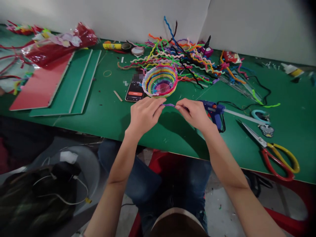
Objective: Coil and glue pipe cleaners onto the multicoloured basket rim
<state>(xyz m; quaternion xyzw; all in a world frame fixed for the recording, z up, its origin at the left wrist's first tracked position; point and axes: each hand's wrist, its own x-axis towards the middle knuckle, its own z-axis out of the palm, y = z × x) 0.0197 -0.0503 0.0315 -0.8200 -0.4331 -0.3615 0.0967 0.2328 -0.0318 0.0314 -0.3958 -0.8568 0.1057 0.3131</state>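
Observation:
My left hand (145, 113) and my right hand (194, 112) are both pinched on a short purple pipe cleaner (169, 105), one at each end, just above the green table (106, 108). Right behind the hands stands a small bowl woven from many-coloured pipe cleaners (160, 80). A blue glue gun (214, 110) lies beside my right hand. A pile of loose wavy pipe cleaners (182, 57) is spread behind the bowl.
A phone (134, 92) lies left of the bowl. Red and yellow scissors (276, 153) lie at the right front edge. Red and green boards (56, 84) are stacked at the left, with red plastic bags (56, 44) behind them. Tape rolls (137, 50) sit by the wall.

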